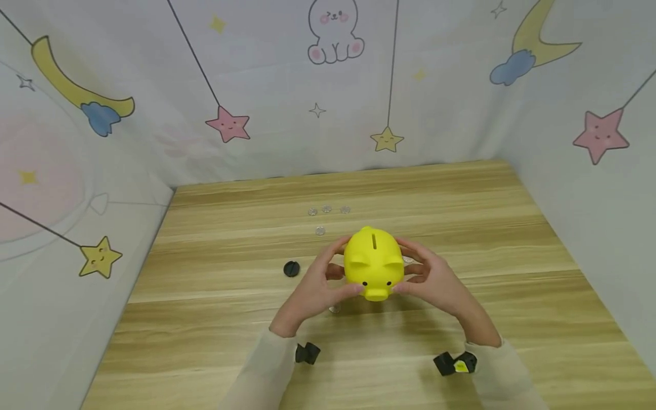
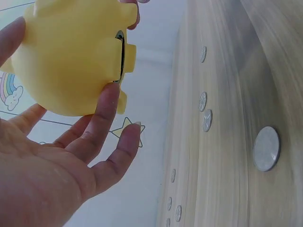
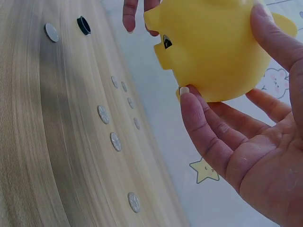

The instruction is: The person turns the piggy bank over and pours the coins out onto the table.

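A yellow piggy bank is held above the table, its snout toward me and its coin slot facing up. My left hand grips its left side, thumb near the snout. My right hand grips the right side in the same way. In both wrist views, an opening with a dark edge shows on the underside between the feet. A black round cap lies on the table left of my left hand. Several silver coins lie scattered on the tabletop under and behind the piggy bank.
The wood-grain table meets a pale patterned cloth at the back and sides. One coin lies close to my left wrist. Black wrist mounts stick out inward from both sleeves.
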The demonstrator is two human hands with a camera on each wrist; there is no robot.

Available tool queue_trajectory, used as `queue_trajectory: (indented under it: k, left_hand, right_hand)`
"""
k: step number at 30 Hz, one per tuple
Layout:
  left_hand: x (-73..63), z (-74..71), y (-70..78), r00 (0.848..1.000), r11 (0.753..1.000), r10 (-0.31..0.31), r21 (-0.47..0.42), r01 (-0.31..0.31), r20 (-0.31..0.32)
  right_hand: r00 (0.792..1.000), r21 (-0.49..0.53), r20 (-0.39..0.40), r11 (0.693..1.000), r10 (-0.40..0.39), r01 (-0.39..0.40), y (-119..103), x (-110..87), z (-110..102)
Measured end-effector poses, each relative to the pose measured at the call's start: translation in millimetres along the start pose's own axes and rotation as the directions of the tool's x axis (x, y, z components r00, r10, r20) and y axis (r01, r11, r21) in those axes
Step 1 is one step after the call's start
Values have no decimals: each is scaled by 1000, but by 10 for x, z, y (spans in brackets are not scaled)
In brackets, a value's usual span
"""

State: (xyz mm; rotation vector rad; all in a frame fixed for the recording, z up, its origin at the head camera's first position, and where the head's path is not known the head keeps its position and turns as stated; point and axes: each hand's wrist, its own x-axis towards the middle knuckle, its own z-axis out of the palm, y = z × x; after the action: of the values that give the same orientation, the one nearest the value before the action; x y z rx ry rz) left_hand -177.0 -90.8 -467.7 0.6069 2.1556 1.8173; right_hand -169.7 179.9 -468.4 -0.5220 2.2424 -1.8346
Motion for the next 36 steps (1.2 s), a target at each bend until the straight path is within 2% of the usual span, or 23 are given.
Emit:
queue_trajectory:
  k: [6, 9, 13, 16, 22, 26, 28, 29, 31, 33, 34, 36]
  left_hand:
    - [-11, -5, -5, 999, 999, 42, 23, -42, -4]
    - [-15, -5, -3, 995, 993, 100, 64, -98, -23]
    - [3, -2, -4, 969, 962, 242, 139, -235, -39]
    - [22, 1, -31, 947, 935, 320, 175, -310, -32]
    - [37, 5, -98, 931, 916, 364, 191, -354, -20]
    - [39, 7, -102, 930, 912, 366, 205, -355, -21]
    - [32, 4, -84, 943, 927, 331, 197, -320, -23]
    - [27, 2, -75, 956, 941, 292, 185, -283, -23]
    - [15, 1, -46, 983, 974, 180, 147, -175, -24]
    - [6, 8, -11, 1000, 993, 16, 120, -14, -20]
    - [5, 17, 5, 997, 991, -72, 115, 73, -14]
    - [6, 42, 36, 973, 964, -232, 134, 230, -8]
  right_hand:
    - [1000, 10, -4, 1000, -27, 27, -19, -10, 10]
    - [995, -21, -18, 995, -97, 96, -28, -16, 28]
    - [971, -118, -43, 966, -235, 228, -24, -12, 73]
    - [955, -172, -52, 945, -292, 279, 0, -2, 110]
    - [945, -202, -67, 932, -319, 300, 51, 10, 155]
    - [946, -203, -70, 933, -316, 296, 61, 11, 157]
    - [956, -175, -51, 945, -288, 275, 49, 8, 143]
    - [964, -149, -37, 955, -264, 256, 39, 6, 129]
    - [983, -95, -12, 979, -182, 180, 13, 1, 102]
    - [998, -62, 15, 996, -59, 59, -22, 3, 86]
    - [1000, -56, 26, 998, 14, -12, -39, 8, 87]
    - [986, -82, 40, 984, 164, -160, -64, 23, 112]
